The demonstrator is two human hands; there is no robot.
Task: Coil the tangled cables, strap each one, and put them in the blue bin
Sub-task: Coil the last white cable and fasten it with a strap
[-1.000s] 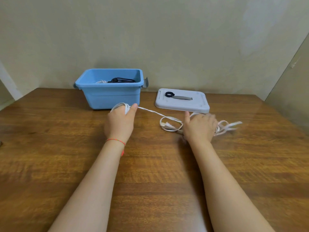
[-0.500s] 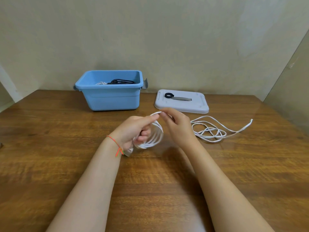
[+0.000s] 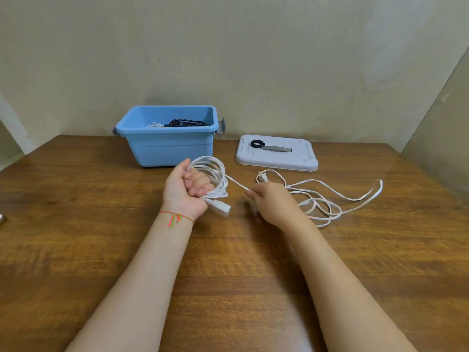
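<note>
My left hand grips several coiled loops of a white cable, palm up, with the cable's white socket end sticking out below the fist. A taut strand runs from the coil to my right hand, which pinches it. The loose remainder of the white cable lies tangled on the table to the right, its plug near my right hand. The blue bin stands behind my left hand and holds a black cable and a white one.
The bin's grey lid lies flat to the right of the bin with a black strap and a grey strip on it. A wall runs close behind the wooden table. A small metal object shows at the left edge.
My left hand turned palm up and the coil grew. My right hand moved away to the right, drawing a strand taut. The loose cable on the table has shifted.
</note>
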